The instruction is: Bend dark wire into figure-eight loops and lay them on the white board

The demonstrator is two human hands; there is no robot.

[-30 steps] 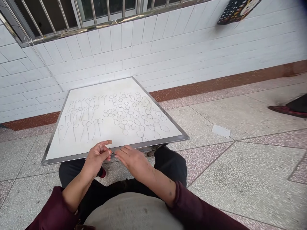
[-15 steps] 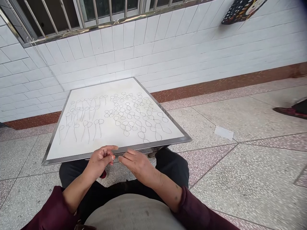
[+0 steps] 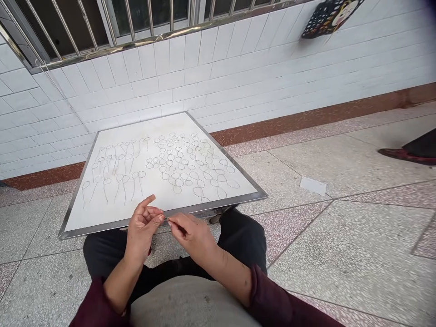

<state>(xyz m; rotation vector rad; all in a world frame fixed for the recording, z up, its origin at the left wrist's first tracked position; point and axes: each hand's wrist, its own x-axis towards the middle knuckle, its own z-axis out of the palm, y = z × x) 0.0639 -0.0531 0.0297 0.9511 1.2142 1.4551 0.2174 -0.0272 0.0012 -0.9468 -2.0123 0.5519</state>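
Two hands at the white board (image 3: pixel 102 213)! We pinch a thin wire (image 3: pixel 166 218) in our right hand (image 3: pixel 190 236), while our left hand (image 3: pixel 143 231) curls half open, its hold unclear.

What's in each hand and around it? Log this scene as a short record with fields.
left hand: fingers curled beside the strand, grip unclear
right hand: pinches a thin strand between thumb and forefinger
surface: white board with a metal edge, above dark trousers
on board: rows of thin dark loops
surroundings: white tiled wall, barred window, speckled tile floor
other person: dark red shoe at right
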